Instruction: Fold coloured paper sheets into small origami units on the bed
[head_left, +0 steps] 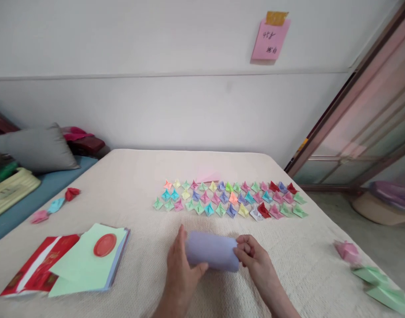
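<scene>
A sheet of purple paper [212, 251], bent over into a rounded fold, is between my hands at the front of the table. My left hand [181, 260] holds its left end, with the thumb along the lower front and the fingers upright at the side. At the right edge, my right hand [252, 256] pinches the paper between thumb and curled fingers. Beyond them stand rows of small folded paper boats [204, 197] in many colours. To the left lies a stack of coloured paper [79, 260], light green on top, with a round red lid [105, 245] on it.
A red packet [40, 265] lies partly under the paper stack. Folded paper pieces sit at the left edge [56, 204] and right edge [371, 276] of the cloth-covered table [139, 176]. A pink note [270, 39] is taped to the wall. A bin [384, 201] stands at right.
</scene>
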Available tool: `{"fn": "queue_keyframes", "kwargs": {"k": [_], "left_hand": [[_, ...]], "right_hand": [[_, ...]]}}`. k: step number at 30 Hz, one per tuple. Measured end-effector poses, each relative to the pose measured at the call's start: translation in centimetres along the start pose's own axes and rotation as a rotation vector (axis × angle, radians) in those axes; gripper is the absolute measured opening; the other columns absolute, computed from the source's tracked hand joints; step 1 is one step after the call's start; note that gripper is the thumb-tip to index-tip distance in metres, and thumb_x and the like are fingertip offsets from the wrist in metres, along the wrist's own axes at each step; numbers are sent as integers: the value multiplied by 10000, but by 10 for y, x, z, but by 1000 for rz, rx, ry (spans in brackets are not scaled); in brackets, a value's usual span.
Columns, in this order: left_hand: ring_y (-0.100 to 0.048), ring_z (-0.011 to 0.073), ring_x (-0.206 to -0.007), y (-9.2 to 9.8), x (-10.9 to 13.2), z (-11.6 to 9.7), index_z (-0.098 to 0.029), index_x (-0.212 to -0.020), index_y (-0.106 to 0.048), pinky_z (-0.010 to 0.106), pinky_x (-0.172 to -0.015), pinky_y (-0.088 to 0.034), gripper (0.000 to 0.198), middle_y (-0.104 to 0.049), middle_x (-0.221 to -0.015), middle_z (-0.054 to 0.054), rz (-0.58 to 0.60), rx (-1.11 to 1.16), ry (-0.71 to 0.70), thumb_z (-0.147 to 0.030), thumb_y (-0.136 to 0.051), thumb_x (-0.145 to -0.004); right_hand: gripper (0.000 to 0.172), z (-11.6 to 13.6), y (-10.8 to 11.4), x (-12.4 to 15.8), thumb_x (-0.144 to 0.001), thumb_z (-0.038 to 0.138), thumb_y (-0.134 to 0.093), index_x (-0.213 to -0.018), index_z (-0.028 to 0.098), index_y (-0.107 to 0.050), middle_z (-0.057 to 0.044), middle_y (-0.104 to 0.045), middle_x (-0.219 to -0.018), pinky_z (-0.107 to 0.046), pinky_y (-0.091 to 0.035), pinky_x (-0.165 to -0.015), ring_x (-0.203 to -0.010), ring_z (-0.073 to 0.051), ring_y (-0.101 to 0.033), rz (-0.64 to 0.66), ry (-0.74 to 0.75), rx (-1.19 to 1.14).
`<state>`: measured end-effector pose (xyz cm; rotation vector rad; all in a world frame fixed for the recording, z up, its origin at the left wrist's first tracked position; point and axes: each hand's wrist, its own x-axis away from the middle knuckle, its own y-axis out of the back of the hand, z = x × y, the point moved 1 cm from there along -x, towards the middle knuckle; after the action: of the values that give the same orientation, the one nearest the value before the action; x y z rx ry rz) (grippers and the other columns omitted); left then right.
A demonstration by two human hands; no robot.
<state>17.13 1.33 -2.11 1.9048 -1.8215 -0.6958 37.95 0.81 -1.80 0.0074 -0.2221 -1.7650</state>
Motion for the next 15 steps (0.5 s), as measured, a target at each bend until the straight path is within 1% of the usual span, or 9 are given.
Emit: {"fn": "queue_keyframes", "kwargs": {"k": [2, 4, 6, 8, 9, 10, 11, 13, 15], "left_hand": [[-586, 241, -1023, 7, -8, 2, -140, -1454, -173, 357, -896, -424, 878, -641, -1071, 98, 142, 192, 121, -161, -607, -691], [-604, 172, -773, 10, -13, 5, -131, -1448, -213, 286, -767, -441, 784, -630, -791, 2, 223, 286, 165, -141, -539, -734], [-546, 139, -633, 11, -16, 8, -117, -1428, -275, 255, -681, -423, 720, -539, -650, -50, 219, 311, 178, -116, -504, -746], [-526, 135, -603, 11, -19, 11, -113, -1399, -340, 249, -645, -417, 673, -519, -630, -51, 187, 330, 221, -111, -503, -746], [-536, 139, -608, 10, -21, 13, -117, -1389, -362, 251, -642, -422, 658, -538, -641, -41, 173, 344, 253, -111, -505, -746], [-552, 145, -617, 10, -23, 15, -123, -1384, -371, 255, -643, -429, 650, -563, -659, -28, 161, 358, 284, -114, -508, -749], [-571, 152, -630, 9, -25, 17, -124, -1385, -370, 260, -648, -438, 647, -589, -680, -13, 148, 363, 312, -118, -510, -753], [-605, 166, -664, 8, -28, 23, -114, -1393, -354, 271, -669, -455, 655, -631, -731, 16, 127, 348, 344, -128, -516, -759], [-626, 174, -701, 5, -31, 29, -108, -1396, -347, 276, -694, -464, 658, -653, -777, 36, 121, 313, 353, -135, -521, -762]], "right_hand": [[156, -1, 3, -2, -735, 320, -599, -790, 220, -492, 94, -398, -518, -233, -322, -480, -492, -123, -406, -15, -34, -57], [158, -4, 3, -3, -735, 321, -610, -784, 220, -498, 98, -392, -510, -231, -322, -472, -483, -119, -406, -26, -43, -64], [148, -5, 3, -4, -753, 333, -596, -777, 221, -501, 93, -403, -502, -235, -336, -467, -482, -126, -435, -17, -42, -39], [154, -5, 3, -3, -789, 365, -560, -799, 218, -515, 53, -506, -554, -256, -401, -510, -553, -156, -532, -10, -14, 17], [174, -5, 3, -1, -808, 386, -540, -843, 215, -533, 10, -591, -651, -281, -449, -576, -654, -184, -594, -19, 17, 71], [214, -4, 2, 1, -824, 401, -523, -923, 213, -551, -44, -657, -817, -322, -483, -681, -805, -219, -629, -28, 62, 148], [281, -4, 1, 5, -833, 406, -519, -1035, 214, -551, -92, -659, -1025, -372, -479, -802, -980, -251, -610, -28, 127, 244], [483, -4, -5, 13, -810, 376, -568, -1260, 231, -468, -128, -506, -1345, -457, -381, -986, -1247, -292, -446, 32, 304, 466], [693, -6, -14, 23, -727, 295, -655, -1364, 239, -387, -121, -404, -1446, -503, -299, -1051, -1337, -320, -322, 173, 497, 658]]}}
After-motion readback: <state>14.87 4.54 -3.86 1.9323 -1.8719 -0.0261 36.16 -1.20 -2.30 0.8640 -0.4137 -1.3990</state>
